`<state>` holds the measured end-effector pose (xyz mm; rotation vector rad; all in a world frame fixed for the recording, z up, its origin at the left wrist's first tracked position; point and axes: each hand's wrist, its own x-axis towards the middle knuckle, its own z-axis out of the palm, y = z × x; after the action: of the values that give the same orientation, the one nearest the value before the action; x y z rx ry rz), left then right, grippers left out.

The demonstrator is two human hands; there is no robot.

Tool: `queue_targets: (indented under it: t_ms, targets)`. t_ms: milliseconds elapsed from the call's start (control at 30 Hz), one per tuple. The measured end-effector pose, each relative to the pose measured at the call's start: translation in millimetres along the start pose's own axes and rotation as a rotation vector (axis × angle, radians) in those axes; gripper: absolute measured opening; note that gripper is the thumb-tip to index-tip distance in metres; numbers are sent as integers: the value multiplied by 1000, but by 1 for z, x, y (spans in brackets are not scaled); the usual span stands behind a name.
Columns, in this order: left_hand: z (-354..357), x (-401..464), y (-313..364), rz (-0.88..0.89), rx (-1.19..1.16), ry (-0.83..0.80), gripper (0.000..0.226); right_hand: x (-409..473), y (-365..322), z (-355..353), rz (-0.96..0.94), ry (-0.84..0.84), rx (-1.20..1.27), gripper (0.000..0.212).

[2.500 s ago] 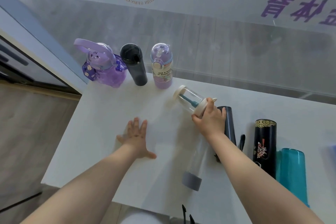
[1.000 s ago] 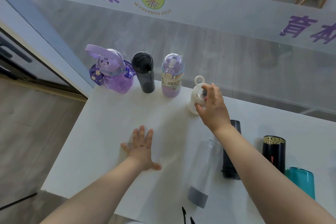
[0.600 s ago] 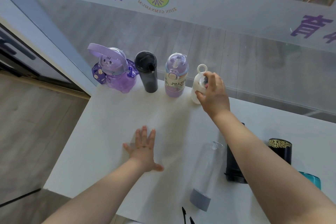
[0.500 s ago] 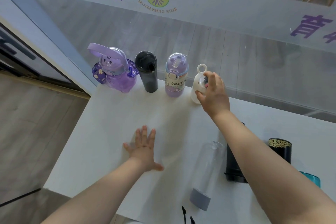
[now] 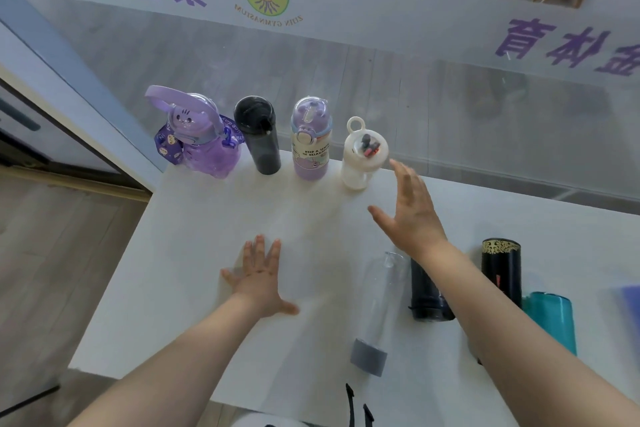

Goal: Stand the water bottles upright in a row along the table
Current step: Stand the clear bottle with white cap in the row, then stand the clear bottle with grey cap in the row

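4 bottles stand upright in a row along the far edge of the white worktop [image 5: 194,253], against the glass wall. From left to right they are a purple bunny bottle [image 5: 199,142] with a carry handle, a black bottle [image 5: 259,139], a lilac printed bottle [image 5: 310,140], and a white-capped bottle [image 5: 362,156] with a loop on its lid. Each stands just beside the next without touching.

The right hand [image 5: 408,215] hangs above the worktop near the white-capped bottle, to its right and on the near side. Its fingers [image 5: 403,177] are spread and loose, grasping nothing, with a clear gap between the fingertips and that bottle. The left hand [image 5: 259,279] lies flat, palm down, on the bare worktop in the middle, fingers splayed and grasping nothing, well apart from every bottle.

4 more bottles lie on their sides at the near right. A clear bottle with a grey cap [image 5: 379,308] lies beside the right forearm, its cap toward the near edge. To its right lie a dark bottle [image 5: 427,295], partly hidden under the forearm, a black bottle with gold trim [image 5: 502,267], and a teal bottle [image 5: 550,319]. All 4 are nearer the camera than the right hand's fingers.
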<state>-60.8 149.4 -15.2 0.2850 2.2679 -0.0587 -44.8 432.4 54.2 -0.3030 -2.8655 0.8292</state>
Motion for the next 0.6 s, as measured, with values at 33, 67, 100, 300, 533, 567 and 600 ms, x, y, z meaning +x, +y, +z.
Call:
queue_targets:
  t_ms: [33,67,100,300,533,567,600]
  targets:
    - [0,0,0,-1,8,12,142,-15,2,-3,-5,-18,-5,79]
    - [1,-1,0,-2,14,27,141,-30,5,-5,-7,-40,-11,75]
    - [2,-2,-1,-1,16,43,140,-45,7,-5,-14,-72,-20,70]
    - [18,-10,-6,33,16,159,126,-127,20,8,-158,-322,-236,67]
    - [42,-23,9,66,-31,210,92,-165,28,23,-265,-414,-550,94]
    - [44,-25,10,75,-23,201,96,-167,28,24,-268,-426,-573,96]
    - [46,-26,10,84,-10,187,101,-169,28,25,-268,-439,-594,96]
